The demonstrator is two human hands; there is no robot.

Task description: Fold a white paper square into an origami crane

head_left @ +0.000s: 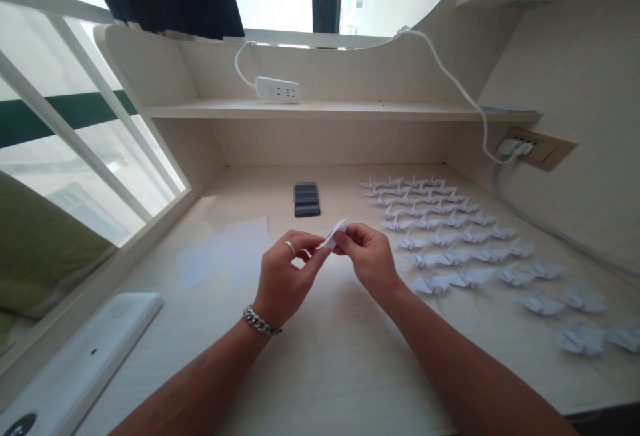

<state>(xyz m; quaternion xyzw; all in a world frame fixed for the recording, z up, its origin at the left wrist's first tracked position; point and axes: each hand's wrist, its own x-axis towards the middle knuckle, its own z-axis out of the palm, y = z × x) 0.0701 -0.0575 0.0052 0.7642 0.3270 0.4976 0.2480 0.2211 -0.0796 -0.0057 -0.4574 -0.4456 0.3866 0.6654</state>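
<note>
Between my two hands, above the middle of the desk, is a small piece of folded white paper. My left hand, with a ring and a chain bracelet, pinches its lower left end between thumb and fingers. On the paper's right side, my right hand grips it with thumb and curled forefinger. Part of the folds is hidden by the fingertips. Flat white paper sheets lie left of my left hand. Several rows of folded white paper cranes stand to the right of my right hand.
A dark phone lies beyond my hands. On the shelf sits a white power strip; its cord runs to a wall socket at right. A long white device lies at the desk's left edge, beside a railing.
</note>
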